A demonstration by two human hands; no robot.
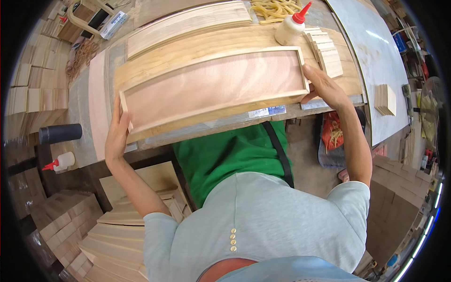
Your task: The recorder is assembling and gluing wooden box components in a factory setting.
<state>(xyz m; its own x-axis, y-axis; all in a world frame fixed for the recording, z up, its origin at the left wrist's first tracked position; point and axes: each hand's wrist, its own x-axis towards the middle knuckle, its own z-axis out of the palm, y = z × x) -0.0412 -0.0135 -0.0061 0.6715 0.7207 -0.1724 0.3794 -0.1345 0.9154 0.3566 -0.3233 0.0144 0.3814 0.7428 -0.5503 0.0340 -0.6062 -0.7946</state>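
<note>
A long, shallow wooden tray [211, 87] with thin raised sides and a pinkish plywood bottom lies across a wooden board [136, 70] on the bench. Its left end is gripped by my left hand [117, 131], fingers on the outside and thumb over the edge. My right hand [324, 87] clasps the right end, thumb near the upper corner and fingers around the lower corner. Behind that end stands a white glue bottle [289, 30] with a red nozzle. Close to my right hand, a row of small wooden slats [324, 54] overlaps on the board.
Long thin wood strips [188, 26] are stacked behind the tray, near a heap of yellow rubber bands [277, 8]. A dark cylinder [60, 134] and a second glue bottle [61, 162] lie at the left. Small wood pieces [385, 99] sit on the grey right-hand table [371, 61]. Stacked boards [112, 249] stand below left.
</note>
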